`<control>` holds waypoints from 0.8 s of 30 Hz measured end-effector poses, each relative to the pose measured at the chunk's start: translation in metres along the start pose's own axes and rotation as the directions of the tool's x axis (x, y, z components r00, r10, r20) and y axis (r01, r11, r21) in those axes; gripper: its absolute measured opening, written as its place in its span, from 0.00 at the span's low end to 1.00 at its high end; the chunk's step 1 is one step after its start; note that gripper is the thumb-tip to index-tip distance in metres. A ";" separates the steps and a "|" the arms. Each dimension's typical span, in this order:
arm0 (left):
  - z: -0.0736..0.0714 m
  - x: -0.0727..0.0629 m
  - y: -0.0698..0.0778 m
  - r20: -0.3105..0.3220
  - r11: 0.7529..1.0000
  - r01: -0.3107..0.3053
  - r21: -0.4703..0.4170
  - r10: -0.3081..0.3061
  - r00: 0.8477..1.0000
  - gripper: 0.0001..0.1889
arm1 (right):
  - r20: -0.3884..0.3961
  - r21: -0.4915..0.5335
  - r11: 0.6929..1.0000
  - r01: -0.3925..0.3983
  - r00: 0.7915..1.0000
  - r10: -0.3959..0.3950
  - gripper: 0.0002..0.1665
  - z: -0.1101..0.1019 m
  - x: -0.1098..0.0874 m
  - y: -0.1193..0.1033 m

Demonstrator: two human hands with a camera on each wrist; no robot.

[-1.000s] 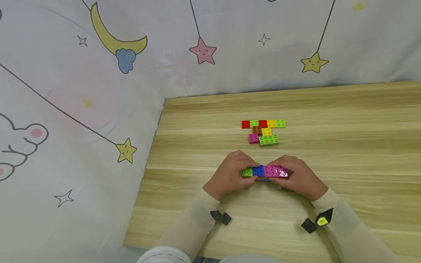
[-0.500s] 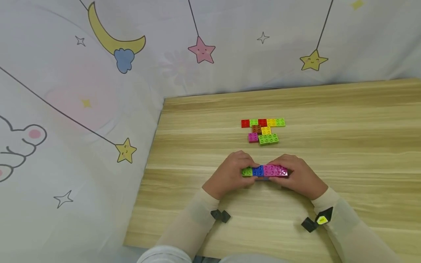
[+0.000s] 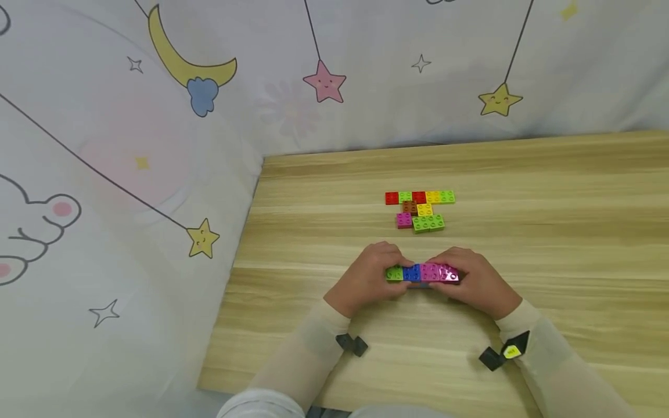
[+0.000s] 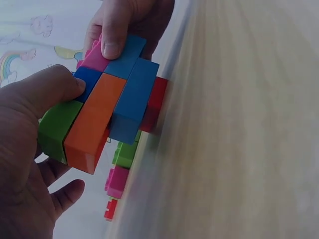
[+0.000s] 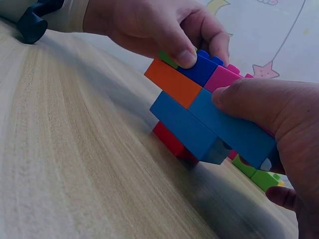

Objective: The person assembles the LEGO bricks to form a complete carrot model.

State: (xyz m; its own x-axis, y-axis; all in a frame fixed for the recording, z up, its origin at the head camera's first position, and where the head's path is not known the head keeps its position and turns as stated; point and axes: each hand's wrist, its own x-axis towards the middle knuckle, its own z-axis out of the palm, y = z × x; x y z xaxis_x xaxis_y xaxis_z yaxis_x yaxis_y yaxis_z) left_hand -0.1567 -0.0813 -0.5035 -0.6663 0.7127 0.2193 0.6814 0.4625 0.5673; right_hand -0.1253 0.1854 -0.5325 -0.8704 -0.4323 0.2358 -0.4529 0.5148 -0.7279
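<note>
A stepped stack of toy building bricks is gripped between both hands over the table. Its top row runs from a green brick [image 3: 394, 274] through a dark blue brick [image 3: 412, 273] to pink bricks [image 3: 439, 272]. Below sit an orange brick [image 4: 94, 119] and a light blue brick [image 5: 232, 127], then another light blue brick [image 5: 184, 127], with a red brick [image 5: 172, 142] lowest, close over the tabletop. The left hand [image 3: 370, 278] pinches the green and dark blue end, thumb on the near side. The right hand [image 3: 474, 280] pinches the pink end, its thumb across pink and light blue.
Behind the hands, loose bricks lie grouped on the wooden table [image 3: 313, 232]: a row with a red brick [image 3: 392, 198] at its left, a brown brick [image 3: 409, 208], a yellow brick [image 3: 424, 209], a magenta brick [image 3: 404, 220] and a long green brick [image 3: 428, 223]. A patterned curtain [image 3: 376, 116] borders the table.
</note>
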 end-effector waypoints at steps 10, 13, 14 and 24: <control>0.012 -0.004 -0.008 -0.088 0.998 -0.048 -0.042 0.044 0.995 0.17 | -0.010 -0.006 1.000 0.006 1.000 -0.006 0.23 0.000 -0.002 0.004; 0.013 -0.005 -0.010 -0.090 0.998 -0.028 -0.054 0.023 0.996 0.20 | -0.013 -0.001 1.000 0.014 1.000 -0.014 0.24 0.000 -0.002 0.005; 0.013 -0.006 -0.010 -0.090 0.998 -0.021 -0.056 0.016 0.996 0.21 | -0.017 0.003 1.000 0.019 1.000 -0.019 0.24 0.000 -0.001 0.005; 0.014 -0.008 -0.015 -0.073 0.996 0.033 -0.078 -0.039 0.997 0.21 | -0.118 0.183 0.979 -0.095 0.986 0.117 0.19 -0.011 -0.001 0.013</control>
State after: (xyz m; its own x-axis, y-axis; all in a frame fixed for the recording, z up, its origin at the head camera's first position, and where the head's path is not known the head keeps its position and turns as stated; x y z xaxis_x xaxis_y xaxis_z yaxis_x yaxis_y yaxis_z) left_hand -0.1575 -0.0863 -0.5254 -0.7129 0.6535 0.2544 0.6329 0.4434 0.6347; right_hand -0.1327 0.2010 -0.5349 -0.9342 -0.2782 0.2233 -0.3256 0.4094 -0.8523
